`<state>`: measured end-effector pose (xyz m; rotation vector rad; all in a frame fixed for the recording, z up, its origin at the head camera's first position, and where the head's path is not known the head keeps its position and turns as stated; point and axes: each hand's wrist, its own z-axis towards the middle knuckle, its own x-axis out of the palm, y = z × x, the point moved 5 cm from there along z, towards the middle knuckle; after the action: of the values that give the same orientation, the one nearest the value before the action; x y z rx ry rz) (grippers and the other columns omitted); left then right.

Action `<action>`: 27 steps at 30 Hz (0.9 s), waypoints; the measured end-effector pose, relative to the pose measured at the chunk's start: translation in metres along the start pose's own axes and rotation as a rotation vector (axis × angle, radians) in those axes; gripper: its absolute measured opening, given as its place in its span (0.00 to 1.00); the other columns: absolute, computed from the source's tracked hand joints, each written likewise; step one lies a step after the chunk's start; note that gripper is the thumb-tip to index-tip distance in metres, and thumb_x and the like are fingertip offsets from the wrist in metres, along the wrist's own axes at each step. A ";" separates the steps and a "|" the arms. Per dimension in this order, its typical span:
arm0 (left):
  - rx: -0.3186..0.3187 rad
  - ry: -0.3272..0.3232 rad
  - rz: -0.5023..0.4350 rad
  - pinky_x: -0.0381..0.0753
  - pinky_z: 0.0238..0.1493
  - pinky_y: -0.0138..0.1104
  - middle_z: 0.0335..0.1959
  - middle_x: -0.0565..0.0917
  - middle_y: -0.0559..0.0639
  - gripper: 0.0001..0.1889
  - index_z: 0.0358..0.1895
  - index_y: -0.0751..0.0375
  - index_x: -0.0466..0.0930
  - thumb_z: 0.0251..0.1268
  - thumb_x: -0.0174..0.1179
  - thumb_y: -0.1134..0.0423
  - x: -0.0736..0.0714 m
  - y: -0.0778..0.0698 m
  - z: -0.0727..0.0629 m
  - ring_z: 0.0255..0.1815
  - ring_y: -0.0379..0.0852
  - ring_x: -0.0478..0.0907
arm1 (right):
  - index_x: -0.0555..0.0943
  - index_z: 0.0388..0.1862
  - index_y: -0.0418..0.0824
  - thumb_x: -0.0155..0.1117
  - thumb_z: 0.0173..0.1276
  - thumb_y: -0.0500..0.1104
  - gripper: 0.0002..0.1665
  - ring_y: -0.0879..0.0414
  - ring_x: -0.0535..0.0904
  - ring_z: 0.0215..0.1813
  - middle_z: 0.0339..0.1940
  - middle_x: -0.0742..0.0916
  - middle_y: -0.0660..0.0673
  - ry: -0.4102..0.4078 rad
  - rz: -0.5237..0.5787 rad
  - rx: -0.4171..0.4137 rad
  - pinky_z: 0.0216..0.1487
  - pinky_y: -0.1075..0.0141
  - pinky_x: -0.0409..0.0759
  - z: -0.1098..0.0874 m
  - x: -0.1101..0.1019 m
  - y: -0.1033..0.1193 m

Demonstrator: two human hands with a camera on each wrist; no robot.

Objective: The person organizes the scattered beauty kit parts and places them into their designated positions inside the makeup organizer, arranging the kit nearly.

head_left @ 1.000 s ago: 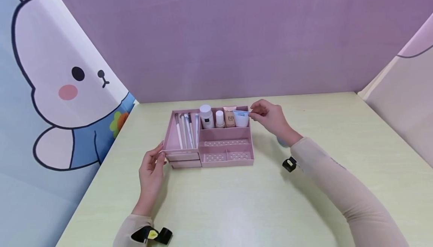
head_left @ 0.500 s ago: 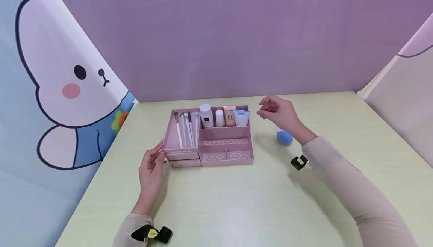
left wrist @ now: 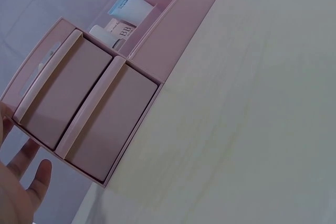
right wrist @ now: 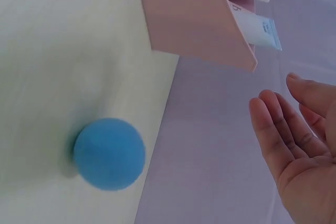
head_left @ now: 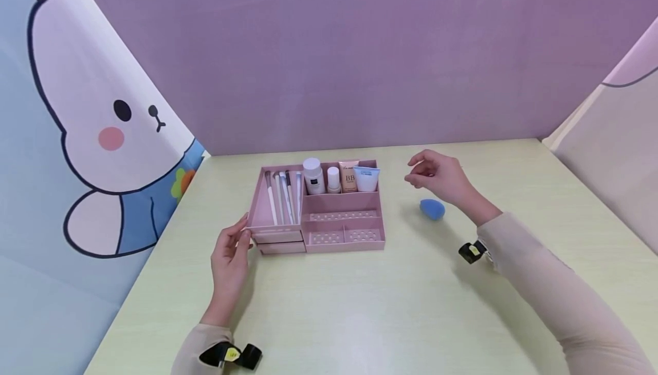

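Note:
A pink makeup organizer with two front drawers stands on the table. My left hand rests against its front left corner, fingers loosely spread beside the drawers in the left wrist view. Several makeup brushes lie in its left compartment. Its back right compartment holds a white-capped bottle, a smaller white-capped bottle, a beige BB cream tube and a pale blue-white tube. My right hand hovers right of the organizer with nothing in its relaxed fingers. Just below it lies a blue makeup sponge.
The pale wooden table stretches in front of the organizer and to both sides. A purple backdrop rises behind the table. On the left stands a panel with a cartoon character.
My right hand has let go of the pale blue-white tube and moved right, away from the organizer. The blue makeup sponge has come into full view. My left hand stays in place.

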<state>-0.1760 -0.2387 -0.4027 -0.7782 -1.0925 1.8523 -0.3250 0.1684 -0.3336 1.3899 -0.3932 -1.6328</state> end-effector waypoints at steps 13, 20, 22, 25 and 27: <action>-0.013 -0.005 0.018 0.80 0.46 0.24 0.63 0.80 0.50 0.12 0.57 0.72 0.76 0.75 0.51 0.73 0.001 0.000 -0.001 0.51 0.31 0.78 | 0.76 0.50 0.33 0.72 0.64 0.36 0.19 0.53 0.84 0.32 0.34 0.88 0.41 0.111 -0.072 0.043 0.36 0.68 0.81 -0.013 -0.010 -0.020; -0.025 0.002 0.023 0.79 0.46 0.24 0.64 0.78 0.53 0.12 0.57 0.71 0.75 0.76 0.51 0.73 0.002 -0.001 -0.001 0.52 0.31 0.78 | 0.76 0.50 0.34 0.73 0.62 0.37 0.21 0.52 0.83 0.30 0.31 0.87 0.45 0.181 -0.107 0.082 0.33 0.66 0.81 -0.019 -0.015 -0.033; -0.023 0.001 0.024 0.79 0.46 0.24 0.64 0.79 0.53 0.12 0.57 0.71 0.75 0.76 0.51 0.72 0.002 -0.001 -0.001 0.53 0.31 0.78 | 0.75 0.50 0.33 0.74 0.62 0.37 0.21 0.51 0.82 0.29 0.31 0.85 0.44 0.208 -0.127 0.095 0.31 0.66 0.81 -0.021 -0.016 -0.036; -0.015 0.000 0.020 0.79 0.46 0.24 0.64 0.79 0.52 0.12 0.57 0.72 0.75 0.76 0.51 0.72 0.001 -0.001 -0.001 0.52 0.31 0.78 | 0.75 0.50 0.33 0.73 0.62 0.37 0.21 0.49 0.81 0.27 0.30 0.82 0.44 0.249 -0.171 0.114 0.29 0.63 0.80 -0.024 -0.015 -0.042; -0.012 -0.002 0.018 0.79 0.46 0.24 0.64 0.79 0.51 0.12 0.57 0.72 0.75 0.76 0.51 0.73 0.001 -0.001 -0.001 0.51 0.31 0.78 | 0.74 0.50 0.33 0.72 0.63 0.38 0.21 0.50 0.79 0.25 0.30 0.80 0.44 0.278 -0.199 0.119 0.28 0.62 0.79 -0.025 -0.013 -0.045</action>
<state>-0.1750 -0.2367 -0.4023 -0.7953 -1.1017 1.8633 -0.3226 0.2104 -0.3665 1.7664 -0.1963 -1.5628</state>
